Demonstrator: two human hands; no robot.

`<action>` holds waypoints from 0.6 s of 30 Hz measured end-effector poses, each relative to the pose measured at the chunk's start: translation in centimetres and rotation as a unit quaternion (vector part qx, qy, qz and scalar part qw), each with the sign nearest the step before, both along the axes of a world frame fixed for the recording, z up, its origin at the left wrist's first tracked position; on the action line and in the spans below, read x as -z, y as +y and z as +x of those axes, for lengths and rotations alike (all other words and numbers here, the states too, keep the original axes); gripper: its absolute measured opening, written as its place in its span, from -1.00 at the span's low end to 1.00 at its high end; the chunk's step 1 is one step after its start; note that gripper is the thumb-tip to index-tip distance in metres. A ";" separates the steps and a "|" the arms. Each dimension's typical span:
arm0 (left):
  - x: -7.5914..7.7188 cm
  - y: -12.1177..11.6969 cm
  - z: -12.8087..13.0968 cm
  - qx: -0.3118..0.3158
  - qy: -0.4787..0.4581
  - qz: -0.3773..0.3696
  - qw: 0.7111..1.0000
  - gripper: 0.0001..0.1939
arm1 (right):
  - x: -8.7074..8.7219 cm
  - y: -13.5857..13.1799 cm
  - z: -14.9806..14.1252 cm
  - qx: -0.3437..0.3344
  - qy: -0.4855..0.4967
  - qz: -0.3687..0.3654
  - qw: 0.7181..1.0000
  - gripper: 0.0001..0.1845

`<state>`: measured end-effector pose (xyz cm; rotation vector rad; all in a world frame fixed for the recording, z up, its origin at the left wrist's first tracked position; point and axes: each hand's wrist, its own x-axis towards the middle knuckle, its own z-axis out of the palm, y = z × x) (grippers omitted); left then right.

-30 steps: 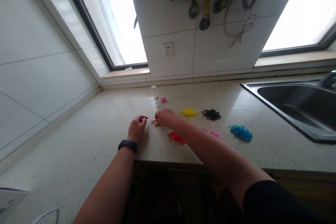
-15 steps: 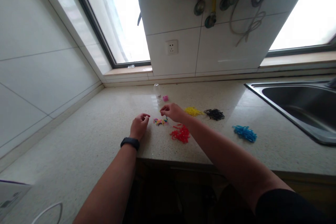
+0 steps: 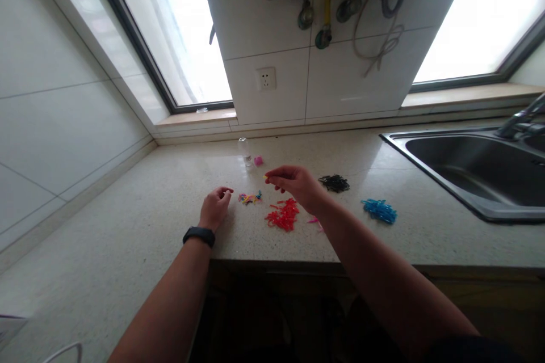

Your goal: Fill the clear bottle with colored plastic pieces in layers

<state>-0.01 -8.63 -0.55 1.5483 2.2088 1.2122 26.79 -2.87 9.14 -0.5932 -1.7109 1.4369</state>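
Observation:
My right hand is raised over the counter, thumb and fingertips pinched on a small yellow rubber band. Below and left of it lies a little pile of mixed-colour rubber bands. My left hand, with a dark wristband, rests on the counter just left of that pile. Its fingers are loosely bent, index finger and thumb apart, with nothing visible between them. A heap of red bands lies nearest the front. Some pink pieces show partly beside my right forearm.
Black bands and blue bands lie in heaps to the right. A clear bottle and a small pink object stand behind the hands. The steel sink is at the right; the counter ends in front.
My right hand has moved right, away from the mixed pile, and its arm now covers the yellow heap. Pink pieces have come into sight. The view has turned slightly right.

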 end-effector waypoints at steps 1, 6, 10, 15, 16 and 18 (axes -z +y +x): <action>0.0 0.0 0.0 0.001 0.001 0.000 1.000 -0.64 | -0.7 -0.8 0.9 0.011 0.002 0.030 0.999 -0.79; 0.0 -0.1 -0.1 0.003 0.003 -0.001 1.000 -0.62 | -4.4 -4.1 5.6 0.071 -0.003 0.182 0.981 -0.83; 0.0 -0.2 -0.2 0.012 0.004 -0.005 1.000 -0.61 | -5.9 -5.0 8.0 0.072 0.009 0.217 0.973 -0.88; 0.2 -0.2 -0.4 0.021 0.014 -0.009 1.000 -0.60 | -4.7 -3.1 8.8 0.095 -0.056 0.248 0.962 -0.90; 0.3 -0.1 -0.4 0.020 0.016 -0.009 1.000 -0.60 | -4.0 -2.1 8.8 0.105 -0.082 0.254 0.958 -0.88; 0.3 -0.1 -0.5 0.018 0.021 -0.009 1.000 -0.61 | -2.2 0.4 8.5 0.123 -0.149 0.263 0.945 -0.85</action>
